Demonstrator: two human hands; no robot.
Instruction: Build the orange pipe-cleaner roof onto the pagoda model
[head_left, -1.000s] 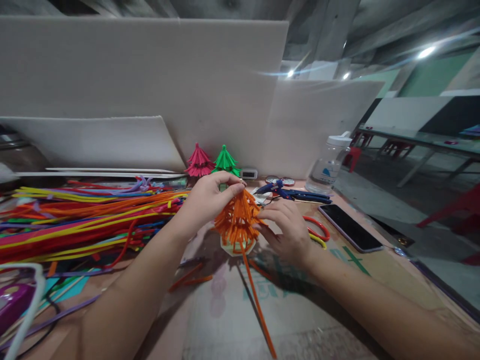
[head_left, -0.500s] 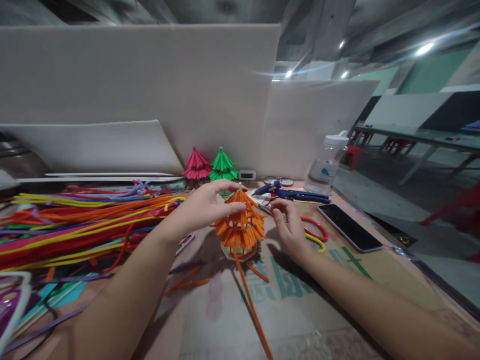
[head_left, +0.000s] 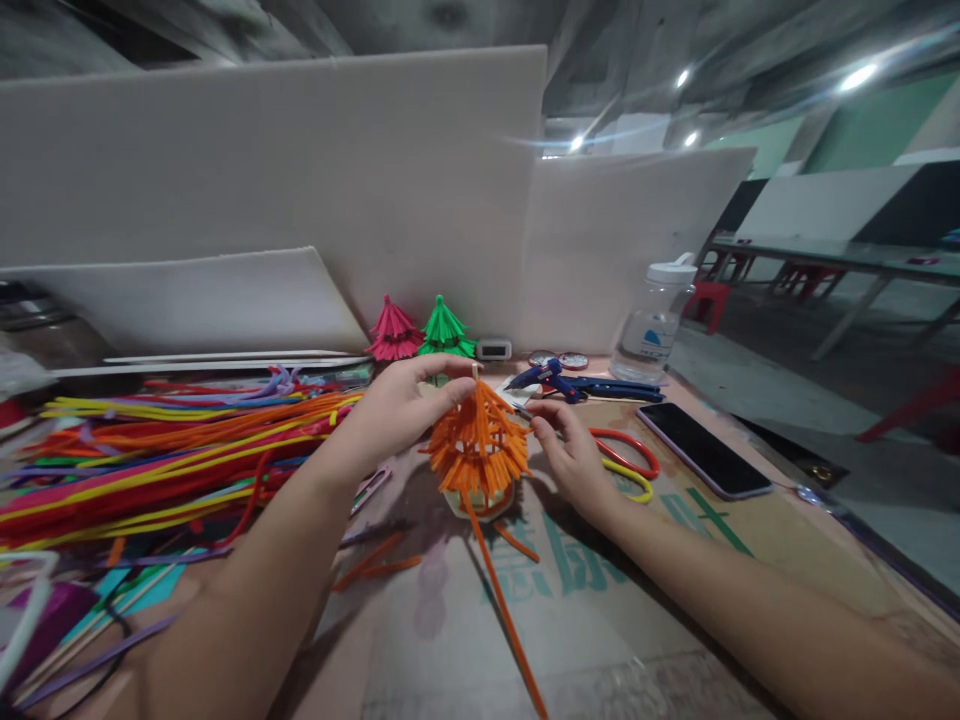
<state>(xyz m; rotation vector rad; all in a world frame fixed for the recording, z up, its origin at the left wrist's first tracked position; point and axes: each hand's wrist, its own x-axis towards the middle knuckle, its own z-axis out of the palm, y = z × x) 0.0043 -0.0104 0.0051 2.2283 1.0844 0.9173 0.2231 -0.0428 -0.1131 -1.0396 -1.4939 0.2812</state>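
An orange pagoda-shaped model [head_left: 480, 465] of pipe cleaners stands upright on a pale flat base, with a light stick poking from its top. My left hand [head_left: 409, 405] comes in from the left; its thumb and forefinger close round the peak. Beside the right edge of the upper roof is my right hand [head_left: 574, 455], its fingers curled and the tips at the orange strips; what they pinch is hidden. One long orange pipe cleaner [head_left: 504, 615] runs from the lower roof toward me. Short orange pieces [head_left: 386, 568] lie on the board.
Many coloured pipe cleaners [head_left: 172, 455] spread across the left. Behind stand a red model [head_left: 394, 330] and a green one [head_left: 445, 328]. To the right are a blue glue gun [head_left: 547, 378], scissors [head_left: 626, 465] with red and yellow handles, a phone [head_left: 705, 450] and a water bottle [head_left: 651, 325].
My right hand has moved left, up to the roof edge of the orange model. My left hand has shifted slightly left at the peak, and the view has turned a little.
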